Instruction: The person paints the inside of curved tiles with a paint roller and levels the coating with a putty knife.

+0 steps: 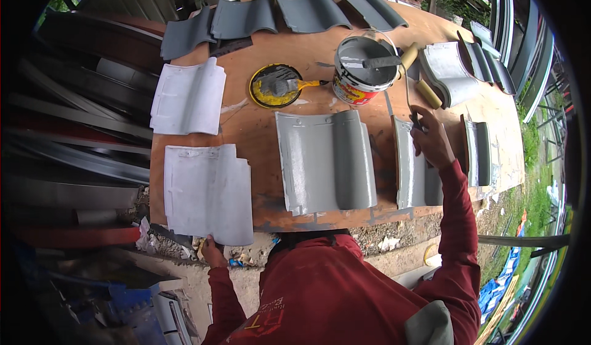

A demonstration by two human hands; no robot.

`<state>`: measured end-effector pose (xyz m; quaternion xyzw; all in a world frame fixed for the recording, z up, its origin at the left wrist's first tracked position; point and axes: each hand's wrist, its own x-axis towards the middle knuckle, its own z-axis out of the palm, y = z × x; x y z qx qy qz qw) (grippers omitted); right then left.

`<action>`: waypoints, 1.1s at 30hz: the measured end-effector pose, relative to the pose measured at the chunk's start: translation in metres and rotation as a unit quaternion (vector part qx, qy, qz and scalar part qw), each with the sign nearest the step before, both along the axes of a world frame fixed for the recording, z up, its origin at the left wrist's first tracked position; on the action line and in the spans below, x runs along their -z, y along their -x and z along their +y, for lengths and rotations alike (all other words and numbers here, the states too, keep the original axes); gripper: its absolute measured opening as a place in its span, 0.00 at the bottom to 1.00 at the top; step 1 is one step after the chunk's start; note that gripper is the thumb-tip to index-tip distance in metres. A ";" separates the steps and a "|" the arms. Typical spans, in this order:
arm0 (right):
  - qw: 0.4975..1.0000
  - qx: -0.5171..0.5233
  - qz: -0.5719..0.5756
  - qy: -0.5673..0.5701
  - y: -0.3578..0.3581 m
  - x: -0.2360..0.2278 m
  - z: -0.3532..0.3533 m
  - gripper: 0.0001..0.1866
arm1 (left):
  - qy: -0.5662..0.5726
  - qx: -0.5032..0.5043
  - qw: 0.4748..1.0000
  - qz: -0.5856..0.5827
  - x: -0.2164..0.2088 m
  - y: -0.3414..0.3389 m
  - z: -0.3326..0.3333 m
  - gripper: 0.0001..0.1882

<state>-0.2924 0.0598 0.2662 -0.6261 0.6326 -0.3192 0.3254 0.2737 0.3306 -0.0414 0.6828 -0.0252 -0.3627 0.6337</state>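
Note:
In my right hand is the handle of a paint roller, fingers closed round it. The roller's grey-coated sleeve rests over the mouth of a paint bucket holding grey paint. My left hand grips the near edge of a white, unpainted roof tile, which overhangs the table's front edge. A wet, glossy grey roof tile lies in front of me. Under my right forearm is another grey tile. A flat paintbrush with a yellow handle lies across a paint-smeared yellow lid.
The wooden table also carries another white tile, a row of dark grey tiles along the back, stacked white tiles and a grey tile at right. Curved metal sheets crowd the left side.

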 end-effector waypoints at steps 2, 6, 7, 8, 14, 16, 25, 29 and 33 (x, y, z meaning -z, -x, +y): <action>0.999 -0.039 -0.027 -0.010 0.005 -0.005 -0.045 0.26 | -0.150 0.097 0.969 -0.169 0.026 -0.032 0.025 0.24; 0.990 -0.116 0.072 -0.031 0.009 -0.022 -0.103 0.25 | -0.376 0.290 0.788 -0.390 -0.032 -0.033 0.013 0.20; 0.988 -0.124 0.010 -0.087 0.015 -0.017 -0.120 0.26 | -0.380 0.197 0.735 -0.527 -0.029 -0.028 0.008 0.17; 0.989 -0.103 0.067 -0.086 0.012 -0.020 -0.124 0.28 | -0.359 0.201 0.738 -0.535 -0.048 -0.016 -0.015 0.16; 0.989 -0.091 0.117 -0.011 0.016 -0.007 -0.126 0.30 | -0.237 0.300 0.706 -0.596 -0.051 0.072 -0.068 0.45; 0.991 -0.085 0.100 -0.037 0.013 0.001 -0.119 0.29 | -0.227 0.295 0.711 -0.597 -0.047 0.071 -0.079 0.46; 0.989 -0.081 0.097 -0.072 0.025 0.000 -0.128 0.29 | -0.105 0.325 0.705 -0.622 -0.049 0.034 -0.231 0.42; 0.986 -0.083 0.118 -0.083 0.054 0.004 -0.147 0.29 | -0.105 0.363 0.626 -0.682 -0.063 0.057 -0.188 0.39; 0.989 -0.063 0.108 -0.080 0.057 -0.004 -0.135 0.29 | -0.143 0.409 0.608 -0.666 -0.060 0.071 -0.069 0.40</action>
